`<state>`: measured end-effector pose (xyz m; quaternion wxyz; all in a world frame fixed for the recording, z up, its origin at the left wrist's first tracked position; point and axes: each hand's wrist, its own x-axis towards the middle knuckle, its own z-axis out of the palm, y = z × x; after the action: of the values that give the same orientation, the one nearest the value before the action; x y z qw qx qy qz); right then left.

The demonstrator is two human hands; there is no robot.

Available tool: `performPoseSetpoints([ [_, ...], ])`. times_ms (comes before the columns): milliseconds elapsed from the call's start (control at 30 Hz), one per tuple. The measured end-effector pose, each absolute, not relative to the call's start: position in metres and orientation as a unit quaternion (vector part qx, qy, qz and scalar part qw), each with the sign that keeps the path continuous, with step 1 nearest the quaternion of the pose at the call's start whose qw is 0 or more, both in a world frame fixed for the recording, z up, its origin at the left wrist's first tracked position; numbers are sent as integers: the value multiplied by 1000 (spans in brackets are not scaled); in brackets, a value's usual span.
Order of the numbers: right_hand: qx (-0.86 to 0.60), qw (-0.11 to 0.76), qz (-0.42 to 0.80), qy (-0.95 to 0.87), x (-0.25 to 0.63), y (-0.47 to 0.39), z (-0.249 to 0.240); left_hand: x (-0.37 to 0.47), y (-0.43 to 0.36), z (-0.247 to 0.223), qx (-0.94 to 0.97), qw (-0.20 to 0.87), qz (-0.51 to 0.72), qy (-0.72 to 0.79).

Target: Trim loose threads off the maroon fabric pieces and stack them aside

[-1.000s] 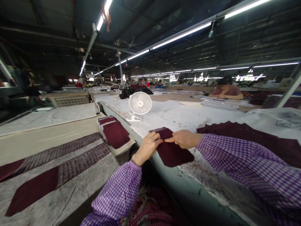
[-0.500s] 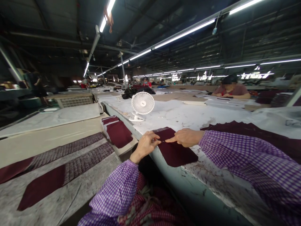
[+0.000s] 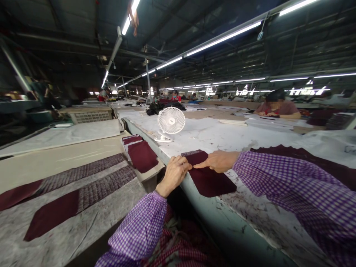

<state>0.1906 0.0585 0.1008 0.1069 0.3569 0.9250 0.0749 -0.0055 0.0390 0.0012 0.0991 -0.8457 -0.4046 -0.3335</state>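
Observation:
A maroon fabric piece (image 3: 213, 181) with cut corners lies on the near edge of the white-covered table. At its left edge my left hand (image 3: 175, 171) is closed, thumb and fingertips pinched together at the cloth. My right hand (image 3: 219, 161) rests over the same piece from the right. Its index finger is stretched out, the tip touching the cloth close to my left fingertips, and the other fingers are curled under and partly hidden. Whatever lies between the two fingertips is too small to make out.
A white clip fan (image 3: 171, 120) stands beyond my hands. A stack of maroon pieces (image 3: 143, 155) sits on the left table, with two fanned rows (image 3: 52, 213) nearer. More maroon cloth (image 3: 303, 159) lies at right. A co-worker (image 3: 275, 104) sits across the table.
The view has shifted slightly. My left fingers have closed in more tightly at the cloth's edge, and my right index fingertip still touches the fabric beside them.

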Motion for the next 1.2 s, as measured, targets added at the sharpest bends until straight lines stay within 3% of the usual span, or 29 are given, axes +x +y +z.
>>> performPoseSetpoints([
  [100, 332, 190, 78, 921, 188, 53, 104, -8, 40, -1, -831, 13, -391, -395],
  [233, 343, 171, 71, 921, 186, 49, 106, -13, 40, -1, -784, -98, -463, -401],
  [433, 334, 257, 131, 897, 181, 44, 112, -8, 41, 2, -792, -75, -424, -432],
  [633, 299, 269, 151, 903, 176, 44, 112, -12, 40, -4, -812, -63, -429, -391],
  [833, 299, 196, 167, 919, 189, 50, 101, -13, 29, -3, -775, -52, -476, -412],
  [1033, 312, 102, 126, 936, 217, 52, 89, -3, 18, 2, -815, 42, -401, -416],
  [1200, 326, 100, 173, 924, 219, 51, 72, -3, 18, -3, -835, 75, -353, -415],
])
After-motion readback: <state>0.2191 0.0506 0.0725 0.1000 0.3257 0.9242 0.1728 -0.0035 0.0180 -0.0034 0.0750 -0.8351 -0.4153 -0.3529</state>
